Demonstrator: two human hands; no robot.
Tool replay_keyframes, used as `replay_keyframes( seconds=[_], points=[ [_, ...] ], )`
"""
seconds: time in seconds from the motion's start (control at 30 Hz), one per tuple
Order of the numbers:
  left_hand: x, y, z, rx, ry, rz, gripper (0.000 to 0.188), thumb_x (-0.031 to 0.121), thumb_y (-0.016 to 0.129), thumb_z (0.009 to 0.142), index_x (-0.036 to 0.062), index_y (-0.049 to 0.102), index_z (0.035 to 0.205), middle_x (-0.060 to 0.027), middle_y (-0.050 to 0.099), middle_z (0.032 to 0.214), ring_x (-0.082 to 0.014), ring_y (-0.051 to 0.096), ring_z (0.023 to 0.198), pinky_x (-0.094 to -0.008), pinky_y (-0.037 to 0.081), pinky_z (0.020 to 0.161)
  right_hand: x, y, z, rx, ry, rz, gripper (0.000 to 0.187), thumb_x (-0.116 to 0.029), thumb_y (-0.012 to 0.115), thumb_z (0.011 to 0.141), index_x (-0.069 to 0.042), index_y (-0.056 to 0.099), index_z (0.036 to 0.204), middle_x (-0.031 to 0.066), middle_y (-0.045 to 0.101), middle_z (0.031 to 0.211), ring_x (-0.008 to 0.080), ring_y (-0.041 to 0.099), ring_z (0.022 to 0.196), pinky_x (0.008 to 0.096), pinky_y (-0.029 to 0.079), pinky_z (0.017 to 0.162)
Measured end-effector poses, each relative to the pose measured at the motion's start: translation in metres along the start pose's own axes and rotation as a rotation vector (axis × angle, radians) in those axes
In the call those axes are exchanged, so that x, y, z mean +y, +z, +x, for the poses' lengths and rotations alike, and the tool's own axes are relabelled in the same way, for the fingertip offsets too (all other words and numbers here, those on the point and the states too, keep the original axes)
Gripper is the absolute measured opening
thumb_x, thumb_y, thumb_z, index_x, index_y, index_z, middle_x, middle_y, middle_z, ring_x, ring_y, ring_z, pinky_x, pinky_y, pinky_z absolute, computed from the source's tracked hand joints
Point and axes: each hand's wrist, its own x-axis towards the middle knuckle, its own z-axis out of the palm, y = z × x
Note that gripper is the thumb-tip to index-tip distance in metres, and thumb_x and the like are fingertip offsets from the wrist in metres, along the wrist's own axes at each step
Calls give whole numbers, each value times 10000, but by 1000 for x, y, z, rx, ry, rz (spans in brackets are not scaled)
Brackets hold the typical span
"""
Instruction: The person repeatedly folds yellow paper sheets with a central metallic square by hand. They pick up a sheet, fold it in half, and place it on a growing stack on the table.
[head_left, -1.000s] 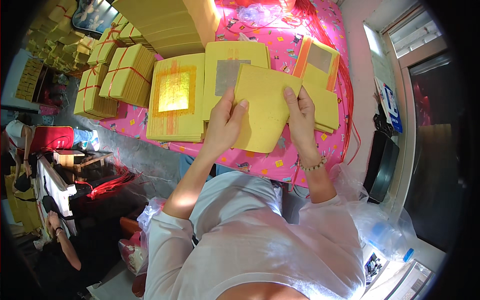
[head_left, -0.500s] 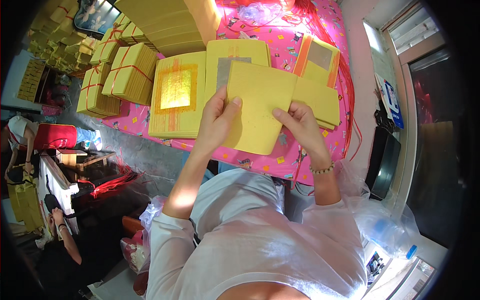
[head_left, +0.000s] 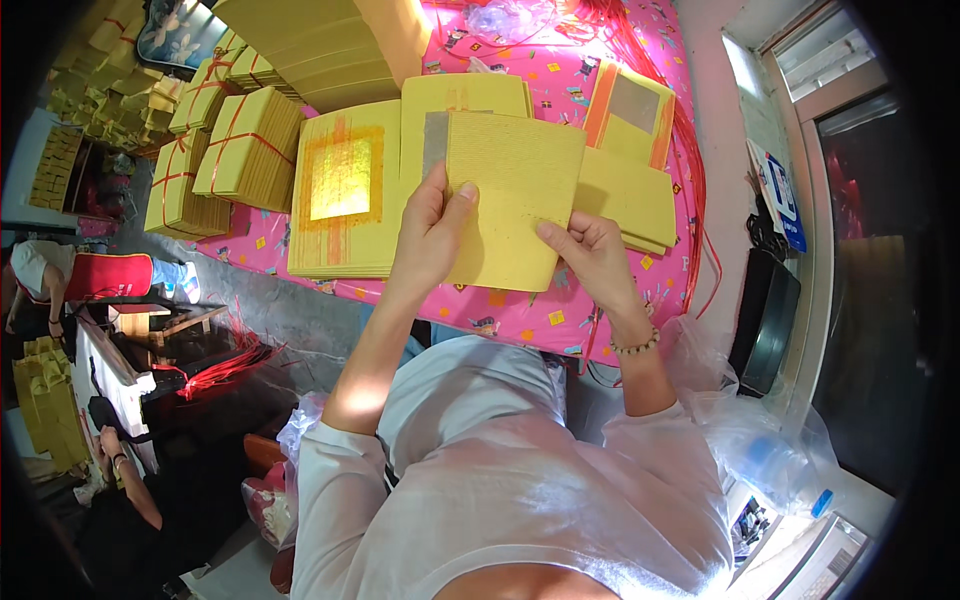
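Observation:
I hold a thin stack of plain yellow paper sheets (head_left: 510,195) above the pink patterned table (head_left: 560,80). My left hand (head_left: 432,235) grips its left edge with the thumb on top. My right hand (head_left: 590,255) pinches its lower right edge; a bead bracelet is on that wrist. Under the sheets lies a yellow stack with a grey foil square (head_left: 435,140). To its left is a thick yellow stack with a gold foil square and orange stripe (head_left: 340,185). A plain yellow stack (head_left: 630,195) lies just right of my hands.
Bundles of yellow paper tied with red string (head_left: 235,150) fill the table's left side. Another yellow stack with a grey square (head_left: 630,105) lies at the back right. Clear plastic bags (head_left: 740,410) hang at my right. Other people (head_left: 70,280) work at the lower left.
The held sheets have shifted left and slightly up. My right hand slid from the sheets' upper right edge down to the lower right edge. My left hand kept its grip.

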Motion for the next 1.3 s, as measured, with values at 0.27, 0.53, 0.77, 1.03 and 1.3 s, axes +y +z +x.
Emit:
replay_keyframes(
  seconds=[0.27, 0.53, 0.77, 1.03, 1.3],
  points=[
    [0, 1, 1, 12, 34, 5, 313, 78, 465, 985, -23, 484, 1281, -65, 605, 1133, -88, 551, 1015, -252, 442, 879, 3, 0, -6, -25, 52, -13, 285, -162, 616, 950, 41, 633, 1148, 64, 702, 968, 81, 649, 807, 235, 551, 712],
    [1, -2, 1, 73, 44, 43, 317, 76, 469, 986, -18, 489, 1287, -61, 615, 1102, -82, 547, 974, -242, 441, 850, 19, 5, -13, 19, 103, -18, 235, -157, 654, 922, 16, 658, 1081, 70, 706, 923, 96, 664, 769, 236, 552, 666],
    [8, -1, 2, -31, 6, 181, 294, 99, 500, 970, -5, 527, 1243, -84, 640, 1015, -105, 579, 882, -261, 467, 787, 5, -3, -15, 93, 49, -39, 284, -144, 663, 915, 17, 600, 1140, 66, 694, 962, 98, 661, 778, 250, 554, 657],
    [31, 3, 14, -335, 24, 661, 351, 180, 596, 902, 27, 545, 1213, -169, 613, 945, -299, 617, 875, -347, 483, 797, 1, -41, -13, 216, -258, -51, 243, -84, 612, 937, 8, 550, 1153, 48, 645, 1011, 95, 617, 924, 240, 517, 788],
    [24, -12, 10, 3, 264, 811, 356, 159, 637, 868, 61, 578, 1206, -147, 607, 1054, -307, 592, 1018, -377, 475, 855, 27, -103, -8, 925, -492, -271, 301, -120, 593, 945, 8, 487, 1196, 85, 624, 1085, 158, 608, 972, 304, 491, 851]
  ],
)
